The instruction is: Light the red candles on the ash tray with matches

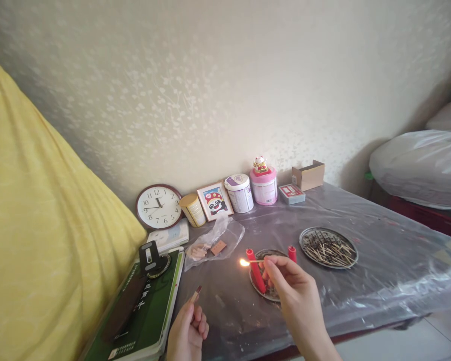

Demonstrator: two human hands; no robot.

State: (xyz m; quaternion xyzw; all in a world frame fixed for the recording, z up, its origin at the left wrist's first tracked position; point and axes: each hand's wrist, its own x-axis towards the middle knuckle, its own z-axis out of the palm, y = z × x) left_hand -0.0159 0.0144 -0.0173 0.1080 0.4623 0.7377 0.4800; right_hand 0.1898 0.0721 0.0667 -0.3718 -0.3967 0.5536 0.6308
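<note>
A burning match [255,261] is pinched between the thumb and fingers of my right hand [295,291]. Its flame points left, close beside the upper part of a red candle [258,280] on a round metal plate [268,298]. That candle shows no flame. Behind my right hand rises the top of another red candle [292,253], also without a visible flame; its base is hidden. Nearer to me, my left hand [188,328] is closed on a small flat strip with a dark reddish end [196,294], possibly a match striker.
A second plate [355,258] of used matches lies right. Left are a green book [143,316] with a phone stand [152,260], and a clear bag [233,230] with a small brown box [218,247]. A clock [160,206], tins [239,194] and a carton [308,175] line the wall.
</note>
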